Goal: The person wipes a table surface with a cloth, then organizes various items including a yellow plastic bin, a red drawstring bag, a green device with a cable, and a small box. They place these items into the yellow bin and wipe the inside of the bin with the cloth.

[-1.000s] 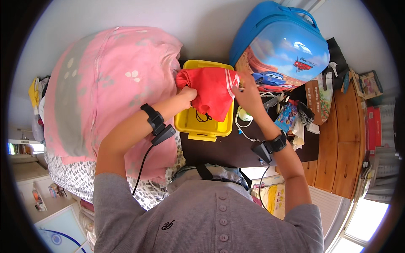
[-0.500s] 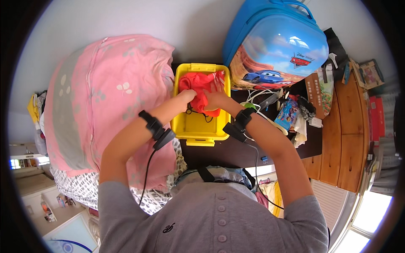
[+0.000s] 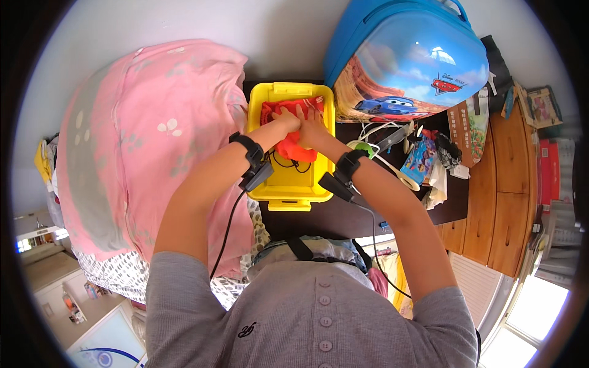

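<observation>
A yellow plastic bin (image 3: 288, 195) stands on the dark table, with a red cloth (image 3: 286, 149) bunched inside its far half. The cloth looks like a drawstring pouch; a thin black cord (image 3: 294, 165) trails from its near side onto the bin floor. My left hand (image 3: 288, 119) rests on the cloth with its fingers stretched forward. Right beside it, my right hand (image 3: 311, 130) presses on the cloth's right part, fingers extended and apart. The two hands nearly touch and cover the middle of the cloth.
A blue hard-shell suitcase (image 3: 411, 67) with a cartoon car stands behind on the right. White cables (image 3: 368, 132) and small items lie beside the bin. A pink bedding pile (image 3: 159, 135) rises close on the left. Wooden drawers (image 3: 485, 208) stand at far right.
My left hand has moved right and forward onto the cloth, its fingers now stretched out. The cloth lies flatter and wider at the bin's far end.
</observation>
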A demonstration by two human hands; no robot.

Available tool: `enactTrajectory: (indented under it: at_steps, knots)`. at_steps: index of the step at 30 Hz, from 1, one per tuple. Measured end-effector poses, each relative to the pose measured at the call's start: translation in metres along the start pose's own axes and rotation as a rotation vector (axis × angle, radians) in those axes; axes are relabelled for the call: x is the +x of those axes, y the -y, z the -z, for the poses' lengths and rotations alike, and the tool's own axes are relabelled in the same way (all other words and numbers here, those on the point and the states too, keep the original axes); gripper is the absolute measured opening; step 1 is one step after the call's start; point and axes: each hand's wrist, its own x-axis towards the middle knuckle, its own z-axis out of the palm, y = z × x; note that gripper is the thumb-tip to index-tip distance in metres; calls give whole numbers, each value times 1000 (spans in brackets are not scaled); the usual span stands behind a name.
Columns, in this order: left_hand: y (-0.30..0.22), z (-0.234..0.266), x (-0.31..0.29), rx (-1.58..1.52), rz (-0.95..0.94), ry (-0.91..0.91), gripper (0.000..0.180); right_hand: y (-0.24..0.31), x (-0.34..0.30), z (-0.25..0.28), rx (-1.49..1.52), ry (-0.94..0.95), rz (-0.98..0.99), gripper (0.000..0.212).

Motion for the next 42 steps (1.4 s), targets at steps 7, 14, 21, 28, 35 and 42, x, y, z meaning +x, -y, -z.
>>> enactTrajectory:
  at_steps: [7, 14, 21, 28, 35, 42]
  knots:
    - [34, 35, -13, -683, -226, 379, 16, -6, 47, 2, 114, 509, -108, 112]
    - [23, 37, -19, -735, -197, 471, 25, 4, 72, -12, -78, 816, -170, 63]
    - [15, 21, -4, -867, 529, 516, 57, -27, 52, -6, 85, 163, 59, 27]
    - [40, 22, -10, -222, -148, 173, 38, -1, -1, 4, 243, 472, -4, 25]
    - [66, 37, 1, -76, -472, 230, 54, -14, 25, -88, 425, 158, 324, 21]
    - [25, 39, -5, -1090, 245, 212, 58, -4, 25, -38, 151, 165, 306, 24]
